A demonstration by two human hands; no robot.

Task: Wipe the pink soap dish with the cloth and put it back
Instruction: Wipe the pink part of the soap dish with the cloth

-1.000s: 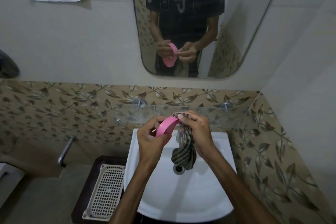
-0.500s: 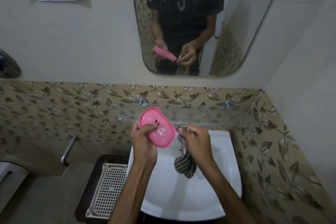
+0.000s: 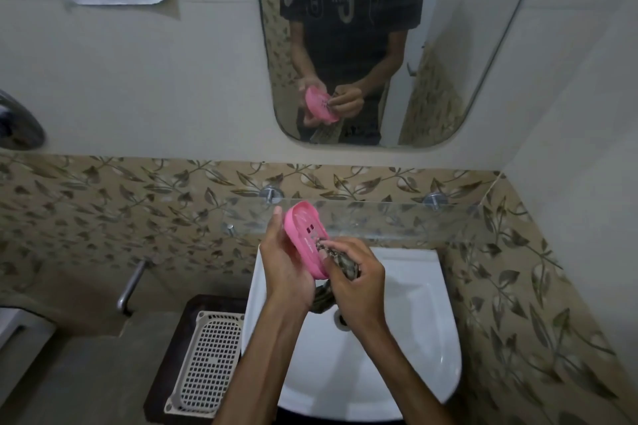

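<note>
My left hand holds the pink oval soap dish tilted over the white basin, hollow side facing me. My right hand grips a bunched striped cloth and presses it into the dish's lower end. A loose tail of the cloth hangs below my hands. Both hands are just in front of the glass shelf.
The white sink lies below my hands, its drain partly hidden by my right wrist. A white perforated tray sits on a dark stand at the left. A metal tap handle sticks out of the tiled wall. A mirror hangs above.
The dish went from edge-on to hollow side facing me. My right hand, apart from it half a second ago, now presses the cloth inside it.
</note>
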